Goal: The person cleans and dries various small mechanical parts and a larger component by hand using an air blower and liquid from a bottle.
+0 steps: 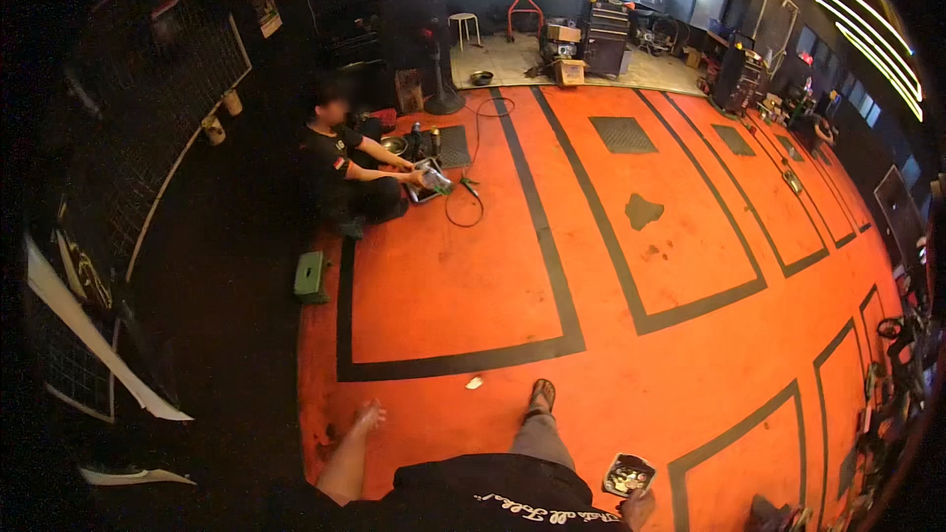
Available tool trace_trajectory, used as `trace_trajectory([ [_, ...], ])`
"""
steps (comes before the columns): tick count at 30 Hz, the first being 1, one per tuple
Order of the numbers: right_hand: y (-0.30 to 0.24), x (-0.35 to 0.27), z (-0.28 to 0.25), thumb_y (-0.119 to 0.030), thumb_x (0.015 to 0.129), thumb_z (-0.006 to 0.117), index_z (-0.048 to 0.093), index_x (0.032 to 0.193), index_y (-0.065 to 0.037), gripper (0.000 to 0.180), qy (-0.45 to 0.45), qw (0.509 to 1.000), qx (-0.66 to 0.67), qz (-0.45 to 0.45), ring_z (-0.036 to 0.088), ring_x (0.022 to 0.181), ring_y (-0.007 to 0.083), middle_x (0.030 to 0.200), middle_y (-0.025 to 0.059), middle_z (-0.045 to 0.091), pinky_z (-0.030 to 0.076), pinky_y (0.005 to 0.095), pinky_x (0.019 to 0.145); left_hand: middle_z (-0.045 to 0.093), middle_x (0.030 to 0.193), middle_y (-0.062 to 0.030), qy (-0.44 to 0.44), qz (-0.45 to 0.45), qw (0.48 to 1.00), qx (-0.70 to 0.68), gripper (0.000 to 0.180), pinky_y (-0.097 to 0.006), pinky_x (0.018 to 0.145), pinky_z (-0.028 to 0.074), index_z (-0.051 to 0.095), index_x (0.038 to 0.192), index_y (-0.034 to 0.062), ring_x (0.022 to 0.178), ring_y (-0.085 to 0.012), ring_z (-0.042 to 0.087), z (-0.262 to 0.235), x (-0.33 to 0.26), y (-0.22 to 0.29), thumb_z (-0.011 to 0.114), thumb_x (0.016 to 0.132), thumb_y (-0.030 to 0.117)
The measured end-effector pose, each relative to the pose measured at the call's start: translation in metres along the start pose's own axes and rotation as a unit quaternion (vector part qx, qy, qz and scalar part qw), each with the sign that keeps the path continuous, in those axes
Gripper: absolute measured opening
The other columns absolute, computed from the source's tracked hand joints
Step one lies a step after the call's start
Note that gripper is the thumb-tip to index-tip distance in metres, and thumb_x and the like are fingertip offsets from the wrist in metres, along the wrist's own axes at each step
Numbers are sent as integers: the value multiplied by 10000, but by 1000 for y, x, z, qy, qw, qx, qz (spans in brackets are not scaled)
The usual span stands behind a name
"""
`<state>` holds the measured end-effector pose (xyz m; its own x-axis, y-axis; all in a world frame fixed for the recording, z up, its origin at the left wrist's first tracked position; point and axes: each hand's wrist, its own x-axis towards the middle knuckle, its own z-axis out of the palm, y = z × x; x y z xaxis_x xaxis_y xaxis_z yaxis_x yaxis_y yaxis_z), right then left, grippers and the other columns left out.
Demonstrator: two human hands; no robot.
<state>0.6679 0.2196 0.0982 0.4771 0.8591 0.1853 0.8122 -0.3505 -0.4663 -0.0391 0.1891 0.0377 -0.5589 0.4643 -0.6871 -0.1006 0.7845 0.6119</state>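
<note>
A: Where are we in this — walking, or already at work?

B: Walking, we judge. We stand on the orange floor (591,355) near its lower edge, one sandalled foot (541,396) stepped forward just below the black line of the nearest painted box. Nothing is being worked on yet; the step in hand looks like carrying.

A: Start from the left, then. What does the left hand (369,418) do?

B: It hangs free beside us, forearm coming up from the lower edge, fingers loosely spread and holding nothing. It floats above the left edge of the orange floor, where the paint gives way to dark ground.

A: And the right hand (639,506)?

B: Low at the bottom edge, closed on a small flat dark thing (628,474) with a pale pattern on its face — held out in front of our right hip, face tilted upward. We can't make out what kind of thing it is.

A: Anything between us and the far end?

B: A small pale scrap (474,383) lies on the floor just left of our foot. Well apart, toward the upper left corner of the floor, a seated person (340,172) bends over a shiny metal part (432,181), a green stool (310,275) nearer to us.

A: So the next move calls for what?

B: Keeping the grip steady and the thing level while stepping — and minding the cable looped by that person.
</note>
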Motion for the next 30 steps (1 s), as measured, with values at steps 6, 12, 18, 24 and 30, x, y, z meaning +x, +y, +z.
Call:
trace_trajectory([
  [6, -82, 215, -11, -122, 945, 497, 592, 935, 65, 210, -191, 966, 67, 163, 597, 457, 260, 626, 170, 601, 464, 396, 407, 665, 866, -70, -118, -95, 986, 67, 461, -336, 661, 518, 564, 1222, 27, 710, -176, 623, 187, -25, 114, 518, 997, 426],
  [12, -201, 412, 85, -184, 956, 516, 572, 993, 62, 254, -284, 936, 186, 90, 622, 512, 230, 692, 167, 613, 511, 396, 456, 647, 802, -78, -27, -227, 969, -97, 368, -434, 677, 515, 634, 1097, 24, 686, -213, 606, 203, -25, 40, 499, 1007, 354],
  [18, -285, 557, 226, -168, 957, 474, 574, 1028, 46, 247, -285, 927, 226, 92, 525, 416, 196, 613, 135, 574, 491, 345, 432, 621, 760, -100, -56, -344, 936, -56, 353, -438, 633, 490, 637, 1018, 21, 664, -235, 592, 289, -8, 142, 484, 993, 338],
  [24, -399, 678, 327, -187, 949, 451, 520, 848, 25, 245, -319, 923, 213, 20, 556, 403, 230, 562, 149, 575, 424, 369, 389, 595, 717, -121, -98, -258, 955, 106, 351, -443, 590, 466, 640, 938, 18, 643, -256, 577, 333, 143, 330, 469, 980, 322],
  [30, -469, 848, 436, -137, 933, 467, 538, 893, 33, 189, -369, 907, 183, -92, 575, 445, 190, 596, 121, 587, 476, 325, 407, 675, 1010, -113, 103, 57, 986, -120, 507, -385, 778, 514, 601, 1212, 21, 893, -206, 648, 362, 301, 657, 467, 997, 460],
])
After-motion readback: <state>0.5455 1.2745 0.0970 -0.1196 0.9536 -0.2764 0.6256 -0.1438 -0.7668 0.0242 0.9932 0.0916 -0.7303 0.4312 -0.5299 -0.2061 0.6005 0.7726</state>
